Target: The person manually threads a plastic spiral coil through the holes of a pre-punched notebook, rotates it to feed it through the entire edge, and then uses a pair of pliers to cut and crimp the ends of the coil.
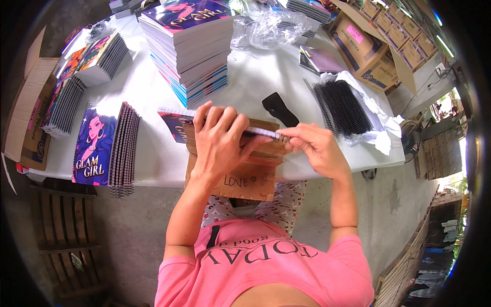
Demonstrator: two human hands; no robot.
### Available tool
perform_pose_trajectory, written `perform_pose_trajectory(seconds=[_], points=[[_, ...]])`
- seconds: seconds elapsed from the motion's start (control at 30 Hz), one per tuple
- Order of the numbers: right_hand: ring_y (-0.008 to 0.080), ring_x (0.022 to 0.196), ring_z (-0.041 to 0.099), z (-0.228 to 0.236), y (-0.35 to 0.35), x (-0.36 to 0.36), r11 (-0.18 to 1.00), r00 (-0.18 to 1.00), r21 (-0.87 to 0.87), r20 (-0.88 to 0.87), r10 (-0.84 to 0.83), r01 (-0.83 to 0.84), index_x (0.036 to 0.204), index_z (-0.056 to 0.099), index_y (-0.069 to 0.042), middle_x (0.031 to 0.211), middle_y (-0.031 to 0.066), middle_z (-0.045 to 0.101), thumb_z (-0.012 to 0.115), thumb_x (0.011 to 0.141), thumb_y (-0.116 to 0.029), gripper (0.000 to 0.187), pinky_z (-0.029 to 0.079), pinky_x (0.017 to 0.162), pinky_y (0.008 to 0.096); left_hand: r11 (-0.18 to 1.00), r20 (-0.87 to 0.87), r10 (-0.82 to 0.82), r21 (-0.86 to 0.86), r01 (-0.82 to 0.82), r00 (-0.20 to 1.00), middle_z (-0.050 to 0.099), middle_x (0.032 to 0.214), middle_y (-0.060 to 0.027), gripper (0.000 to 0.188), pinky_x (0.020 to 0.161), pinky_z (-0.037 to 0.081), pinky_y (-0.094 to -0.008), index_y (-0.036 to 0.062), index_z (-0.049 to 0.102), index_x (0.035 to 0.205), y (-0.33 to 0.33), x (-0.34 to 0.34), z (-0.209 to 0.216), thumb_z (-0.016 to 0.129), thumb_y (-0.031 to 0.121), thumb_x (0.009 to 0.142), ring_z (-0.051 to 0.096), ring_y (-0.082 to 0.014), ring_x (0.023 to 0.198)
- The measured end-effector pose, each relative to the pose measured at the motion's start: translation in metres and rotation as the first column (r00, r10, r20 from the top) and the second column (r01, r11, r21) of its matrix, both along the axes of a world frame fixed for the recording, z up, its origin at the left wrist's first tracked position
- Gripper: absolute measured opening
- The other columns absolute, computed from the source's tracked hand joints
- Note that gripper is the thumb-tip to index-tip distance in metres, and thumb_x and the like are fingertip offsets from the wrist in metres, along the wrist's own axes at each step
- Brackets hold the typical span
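Note:
A notebook [261,132] is held nearly edge-on near the table's front edge, pages and cover seen from above. My left hand [217,138] is closed round its middle, fingers over the far side. At its right end, my right hand [317,148] pinches with thumb and fingers; whether they grip the notebook's corner or a thin coil there is too small to tell. A brown wooden or cardboard stand [245,184] is beneath the notebook. Just beyond my hands is a black flat object [279,109]. Black spiral coils [340,107] form a pile on the right.
A tall stack of unbound notebooks [204,66] rises behind my hands. Spiral-bound notebooks [94,146] stand in piles on the left, beside an open carton [33,117]. Clear plastic wrap [271,30] and another carton [358,43] occupy the white table's [153,171] far side.

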State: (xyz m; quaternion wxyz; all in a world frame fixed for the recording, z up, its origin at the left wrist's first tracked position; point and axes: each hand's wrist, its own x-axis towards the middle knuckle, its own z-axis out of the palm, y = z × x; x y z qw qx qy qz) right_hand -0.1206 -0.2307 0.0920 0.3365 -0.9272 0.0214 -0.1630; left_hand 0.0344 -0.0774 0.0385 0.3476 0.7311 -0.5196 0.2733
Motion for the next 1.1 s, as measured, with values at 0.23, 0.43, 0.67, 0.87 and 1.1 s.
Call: perform_pose_trajectory(seconds=[0.23, 0.43, 0.67, 0.87, 1.1], points=[[0.0167, 0.071, 0.065, 0.007, -0.048, 0.029, 0.981, 0.944, 0.169, -0.327, -0.034, 0.094, 0.114, 0.061, -0.008, 0.074, 0.0097, 0.065, 0.05, 0.091, -0.014, 0.026, 0.051, 0.067, 0.031, 0.992, 0.032, -0.124, -0.007, 0.124, 0.992, 0.053, 0.08, -0.0023, 0.038, 0.098, 0.031, -0.0436, 0.0132, 0.056, 0.076, 0.02, 0.0, -0.005, 0.073, 0.045, 0.065, 0.054, -0.0222, 0.088], [0.0353, 0.103, 0.054, -0.122, -0.096, 0.057, 0.799, 0.865, -0.515, -0.196, -0.461, 0.309, 0.133, 0.042, -0.009, 0.115, 0.0183, 0.054, 0.071, 0.074, -0.017, 0.066, 0.046, 0.086, 0.0426, 0.999, -0.009, -0.044, -0.019, 0.043, 0.999, 0.05, 0.088, -0.0061, 0.046, 0.098, 0.029, -0.0468, 0.011, 0.058, 0.091, 0.014, -0.013, -0.003, 0.073, 0.048, 0.067, 0.051, -0.0253, 0.096], [0.0104, 0.095, 0.053, -0.102, -0.103, 0.055, 0.661, 0.928, 0.651, -0.266, -0.262, 0.374, 0.123, 0.048, -0.003, 0.102, 0.0052, 0.057, 0.072, 0.072, -0.002, 0.056, 0.043, 0.079, 0.0257, 0.998, -0.057, -0.061, -0.01, 0.061, 0.997, 0.049, 0.09, -0.0109, 0.047, 0.094, 0.029, -0.0476, 0.0066, 0.055, 0.086, 0.011, -0.012, 0.003, 0.072, 0.046, 0.068, 0.05, -0.0288, 0.096], [0.0313, 0.101, 0.058, -0.035, -0.011, 0.038, 0.731, 0.793, 0.436, 0.561, 0.235, -0.525, 0.091, 0.06, -0.001, 0.094, 0.0147, 0.063, 0.064, 0.08, -0.01, 0.015, 0.039, 0.098, 0.0449, 0.999, -0.096, -0.002, -0.042, -0.002, 0.995, 0.05, 0.09, -0.0121, 0.05, 0.098, 0.026, -0.0472, 0.0055, 0.053, 0.079, 0.015, -0.014, 0.002, 0.073, 0.049, 0.066, 0.051, -0.0287, 0.098], [0.0326, 0.096, 0.063, -0.048, -0.012, 0.028, 0.668, 0.797, 0.522, 0.575, 0.184, -0.53, 0.08, 0.067, -0.003, 0.092, 0.0177, 0.068, 0.053, 0.089, -0.017, 0.022, 0.037, 0.101, 0.0463, 0.997, -0.123, -0.017, -0.077, 0.007, 0.992, 0.052, 0.085, -0.0101, 0.056, 0.103, 0.021, -0.0473, 0.0066, 0.051, 0.071, 0.01, -0.018, -0.003, 0.077, 0.055, 0.059, 0.052, -0.0291, 0.103]])
